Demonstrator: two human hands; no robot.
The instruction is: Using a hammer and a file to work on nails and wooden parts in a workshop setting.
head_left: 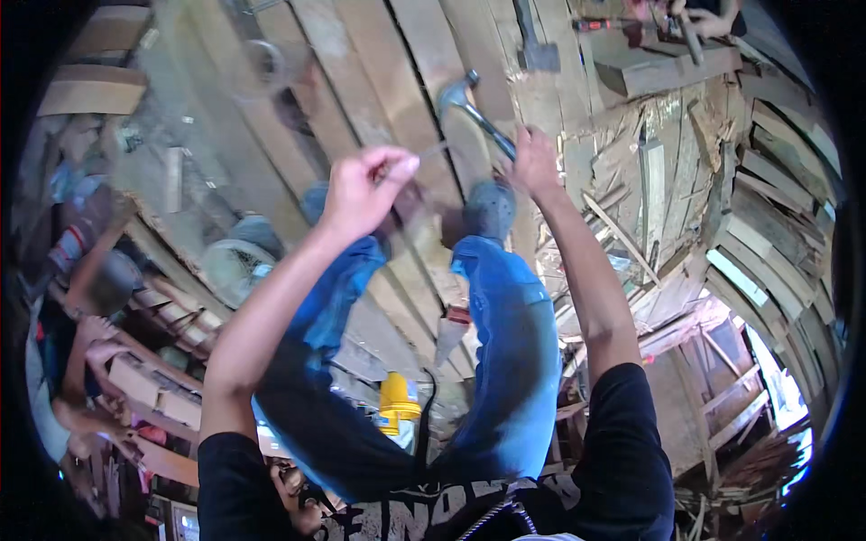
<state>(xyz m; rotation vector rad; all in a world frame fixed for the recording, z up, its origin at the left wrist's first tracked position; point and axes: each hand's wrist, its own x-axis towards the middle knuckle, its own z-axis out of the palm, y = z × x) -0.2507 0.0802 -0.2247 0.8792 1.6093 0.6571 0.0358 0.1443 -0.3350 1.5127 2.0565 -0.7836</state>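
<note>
My right hand (pixel 535 164) is wrapped round the handle of a claw hammer (pixel 487 132). The hammer's metal head points up and to the left, over the planks (pixel 374 77). To its left, my left hand (pixel 365 191) is raised with thumb and forefinger pinched together. From that pinch a thin nail (pixel 433 149) sticks out toward the hammer; it is slightly blurred. Both hands are above my shoes, and the hammer and nail do not touch.
A hatchet-like tool (pixel 538 56) lies beyond the hammer. At the upper right a co-worker's hand (pixel 713 22) is by a wood block (pixel 667 72). A handsaw (pixel 451 334) and yellow bucket (pixel 398 397) lie between my legs. Other people sit at left; stacked boards (pixel 776 243) line the right.
</note>
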